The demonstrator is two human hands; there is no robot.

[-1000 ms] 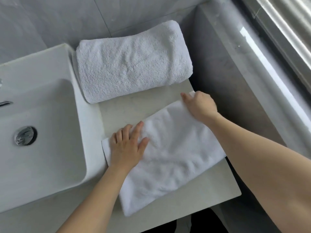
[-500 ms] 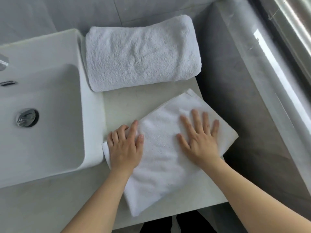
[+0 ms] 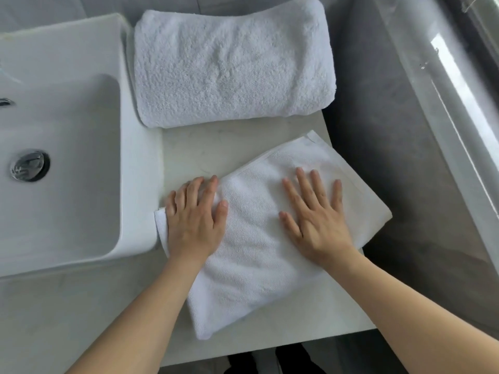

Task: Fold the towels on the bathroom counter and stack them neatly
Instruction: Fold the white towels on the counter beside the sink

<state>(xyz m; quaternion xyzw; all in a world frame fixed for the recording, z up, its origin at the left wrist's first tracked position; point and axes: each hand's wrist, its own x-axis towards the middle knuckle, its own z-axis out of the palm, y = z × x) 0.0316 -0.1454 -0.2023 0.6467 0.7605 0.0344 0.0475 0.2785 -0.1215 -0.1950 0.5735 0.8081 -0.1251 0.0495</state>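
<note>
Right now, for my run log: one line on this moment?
step: flattening | left hand: on thin towel | right hand: same | thick towel: folded behind

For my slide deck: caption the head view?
Both hands press a folded towel flat beside a thicker folded towel.

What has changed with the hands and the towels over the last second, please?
The right hand let go of the thin towel's far corner, came back and pressed flat on it. The left hand stayed flat on its left end; the thick folded towel stayed behind.

Nubby white terry towels [image 3: 259, 255], glossy ceramic sink [image 3: 129, 163], shiny metal drain [image 3: 29, 165], smooth pale stone counter [image 3: 194, 147].
</note>
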